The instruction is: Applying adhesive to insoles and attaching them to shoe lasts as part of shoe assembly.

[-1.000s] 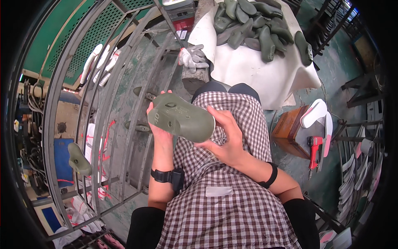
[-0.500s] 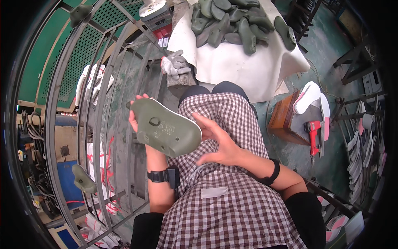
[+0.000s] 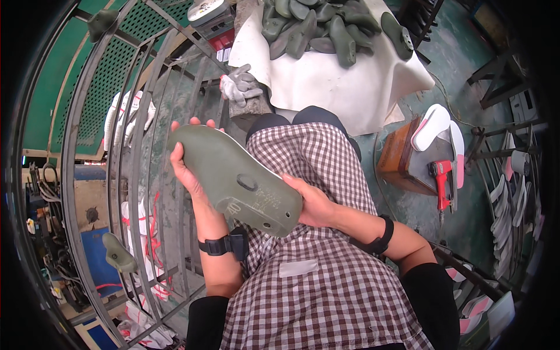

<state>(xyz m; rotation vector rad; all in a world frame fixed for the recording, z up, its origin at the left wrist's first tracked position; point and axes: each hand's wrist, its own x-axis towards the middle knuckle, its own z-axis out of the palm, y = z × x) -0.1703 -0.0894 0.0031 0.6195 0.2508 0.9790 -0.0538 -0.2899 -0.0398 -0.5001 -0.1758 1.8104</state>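
Note:
Above my lap I hold a dark green shoe last [image 3: 233, 169] with both hands. Its rounded toe end lies in my left hand [image 3: 188, 175], the thumb over the near side and the fingertips showing past the far edge. Around the heel end closes my right hand [image 3: 318, 205], thumb on top, most of its fingers hidden beneath. Small holes and faint markings show on the last's upper side. A thin white rim runs along its far edge; what lies on its underside is hidden.
Ahead, several green lasts [image 3: 315, 29] are heaped on a white sheet [image 3: 332, 87]. Grey gloves [image 3: 240, 86] lie left of it. On a wooden box [image 3: 399, 157] at right are white insoles [image 3: 431, 127] and a red power tool [image 3: 443, 182]. A metal rack [image 3: 143, 192] stands left.
My right hand, open beside the last before, has closed on its heel end. The last has turned and come nearer, with its heel lower and to the right.

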